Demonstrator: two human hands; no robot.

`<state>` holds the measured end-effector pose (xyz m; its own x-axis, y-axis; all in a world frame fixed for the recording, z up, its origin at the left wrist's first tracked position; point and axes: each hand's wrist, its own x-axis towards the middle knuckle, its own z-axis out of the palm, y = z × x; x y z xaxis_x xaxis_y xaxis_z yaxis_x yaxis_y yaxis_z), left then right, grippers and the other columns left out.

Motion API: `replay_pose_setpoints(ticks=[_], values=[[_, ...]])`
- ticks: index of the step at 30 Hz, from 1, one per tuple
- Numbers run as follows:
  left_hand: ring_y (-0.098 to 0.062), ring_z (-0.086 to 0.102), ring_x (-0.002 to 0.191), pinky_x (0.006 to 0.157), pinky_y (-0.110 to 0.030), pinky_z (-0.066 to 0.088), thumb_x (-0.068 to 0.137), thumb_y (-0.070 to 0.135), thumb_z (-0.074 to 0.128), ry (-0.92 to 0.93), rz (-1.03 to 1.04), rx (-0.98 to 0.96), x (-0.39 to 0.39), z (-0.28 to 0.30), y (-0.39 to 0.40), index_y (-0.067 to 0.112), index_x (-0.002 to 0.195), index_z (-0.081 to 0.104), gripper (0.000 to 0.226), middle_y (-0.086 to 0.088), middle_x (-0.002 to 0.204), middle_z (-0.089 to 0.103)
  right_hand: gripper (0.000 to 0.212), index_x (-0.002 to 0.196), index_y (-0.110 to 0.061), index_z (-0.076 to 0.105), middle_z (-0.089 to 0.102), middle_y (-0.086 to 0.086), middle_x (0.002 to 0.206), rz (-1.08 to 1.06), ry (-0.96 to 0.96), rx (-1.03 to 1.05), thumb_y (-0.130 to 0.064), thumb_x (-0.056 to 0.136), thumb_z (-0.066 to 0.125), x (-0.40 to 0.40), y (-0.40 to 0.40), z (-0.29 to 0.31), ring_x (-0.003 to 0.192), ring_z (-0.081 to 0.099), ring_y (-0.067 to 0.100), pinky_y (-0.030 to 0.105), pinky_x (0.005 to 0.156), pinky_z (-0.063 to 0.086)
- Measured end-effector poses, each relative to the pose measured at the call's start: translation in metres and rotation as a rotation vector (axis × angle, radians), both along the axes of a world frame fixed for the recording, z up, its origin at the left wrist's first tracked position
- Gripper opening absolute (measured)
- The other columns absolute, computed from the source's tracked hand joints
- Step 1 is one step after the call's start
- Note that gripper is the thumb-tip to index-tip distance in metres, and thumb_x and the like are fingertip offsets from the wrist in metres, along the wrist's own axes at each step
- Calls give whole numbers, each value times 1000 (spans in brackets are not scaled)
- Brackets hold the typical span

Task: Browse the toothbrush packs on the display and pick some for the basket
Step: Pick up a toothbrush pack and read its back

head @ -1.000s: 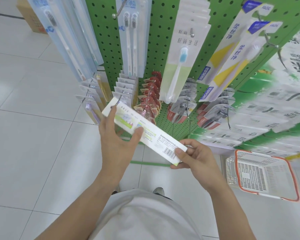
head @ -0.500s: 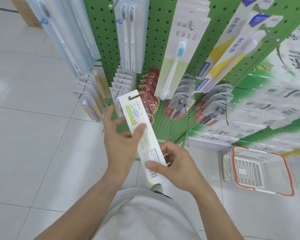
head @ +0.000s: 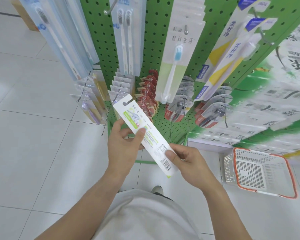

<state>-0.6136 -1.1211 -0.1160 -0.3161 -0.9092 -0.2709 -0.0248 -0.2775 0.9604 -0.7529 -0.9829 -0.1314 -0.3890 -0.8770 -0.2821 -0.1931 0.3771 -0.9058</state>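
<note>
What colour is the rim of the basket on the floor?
Orange-red, around a white perforated basket; the head view shows it clearly.

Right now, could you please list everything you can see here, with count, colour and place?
held toothbrush pack: one, white with green print, back side up, between both hands
pegboard display: one, green, ahead
hanging toothbrush packs: many, clear, white, blue and yellow, on upper hooks
red carded packs: one row, lower middle hook
clear-and-red blister packs: several, lower right hooks
basket: one, white with orange rim, on the floor at right, nothing seen inside
cardboard box: one, brown, far left floor
left hand: grips the pack's upper part
right hand: pinches its barcode end
</note>
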Motion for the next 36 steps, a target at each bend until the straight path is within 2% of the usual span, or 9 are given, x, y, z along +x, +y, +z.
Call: replay_pose_setpoints(ticks=[3, 7, 12, 15, 17, 21, 26, 33, 36], values=[[-19, 76, 78, 64, -42, 64, 89, 6, 75, -41, 2, -63, -3, 4, 6, 14, 130, 54, 47, -6, 98, 74, 30, 129, -43, 63, 70, -22, 114, -28, 105, 39, -34, 100, 63, 4, -3, 2, 98, 64, -2, 30, 86, 51], [-14, 72, 72, 66, -33, 61, 86, 8, 77, -116, 6, -217, -9, 15, 11, 26, 129, 53, 52, 3, 100, 72, 82, 156, -36, 30, 43, -25, 140, 22, 387, -21, -42, 88, 76, 24, -10, 11, 129, 40, -10, 11, 107, 31], [-12, 72, 76, 71, -35, 60, 81, 19, 83, -83, -110, -308, -15, 32, 12, 49, 127, 48, 65, 10, 101, 70, 75, 162, -31, 6, 24, -15, 165, 163, 405, -70, -17, 104, 51, 33, -19, 13, 148, 23, -4, 22, 119, 28], [-16, 74, 75, 71, -37, 62, 74, 40, 82, -71, -176, -242, -15, 35, 9, 44, 132, 48, 68, 8, 102, 68, 70, 153, -54, 18, 63, -16, 113, 120, 365, -46, -10, 103, 41, 23, -16, 15, 101, 55, -8, 21, 83, 45], [-20, 74, 74, 65, -31, 61, 69, 46, 79, -43, -177, -209, -18, 36, 8, 41, 128, 53, 65, 8, 99, 66, 57, 139, -57, 40, 62, -8, 84, 66, 311, -42, -13, 103, 41, 13, -12, 13, 75, 55, 8, 27, 68, 45], [-16, 70, 83, 69, -36, 61, 76, 48, 84, -83, -160, -328, -24, 40, 3, 48, 103, 62, 34, 13, 96, 66, 33, 119, -43, 61, 59, 18, 83, -7, 135, -115, -18, 100, 50, 1, -8, 13, 73, 51, 34, 40, 63, 43], [-16, 73, 94, 80, -28, 57, 83, 11, 81, 158, -273, -288, -36, 65, -4, 13, 110, 63, 33, -3, 102, 76, 27, 120, -36, 69, 68, 28, 99, -32, -137, -241, -27, 96, 58, -1, -12, 26, 77, 57, 28, 41, 77, 42], [-17, 74, 88, 75, -26, 58, 81, -7, 75, 269, -300, -282, -53, 86, -12, 11, 110, 62, 36, -3, 98, 78, 34, 120, -24, 71, 78, 5, 108, -107, -190, -329, -1, 98, 57, -8, -19, 46, 97, 72, 20, 30, 83, 53], [-16, 74, 90, 75, -22, 57, 82, -5, 76, 265, -284, -352, -56, 93, -11, 14, 111, 63, 37, 0, 100, 78, 21, 110, -28, 73, 76, -6, 94, -128, -58, -311, -12, 96, 67, -12, -23, 49, 86, 70, 12, 26, 77, 53]])
